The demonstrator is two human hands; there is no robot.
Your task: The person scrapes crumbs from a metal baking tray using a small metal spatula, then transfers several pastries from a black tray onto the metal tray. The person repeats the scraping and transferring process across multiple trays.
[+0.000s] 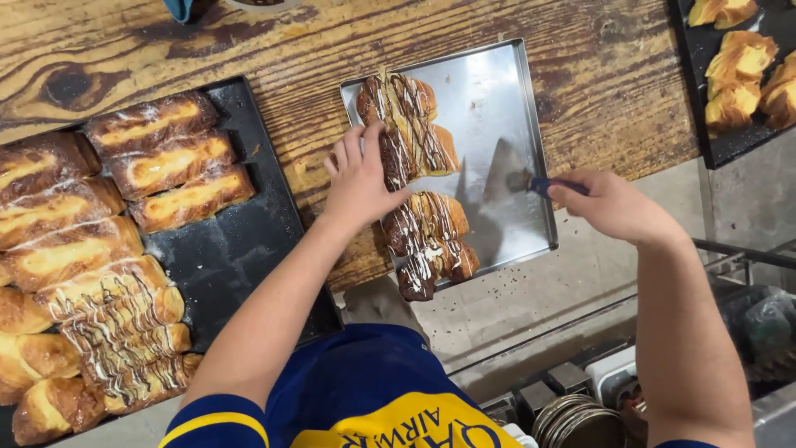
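Left hand (358, 178) touches a drizzled pastry (412, 133); right hand (609, 203) grips a scraper (507, 174).

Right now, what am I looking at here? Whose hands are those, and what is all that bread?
The camera sits on a person's head and looks down, so you see their own two arms. The left hand touches a chocolate-drizzled pastry on a shiny metal tray. The right hand holds a metal spatula by its blue handle, the blade lying on that tray. Everything rests on a wooden table. To the left, a black tray carries long glazed pastries, some drizzled with chocolate. Another dark tray of golden pastries sits at the top right.
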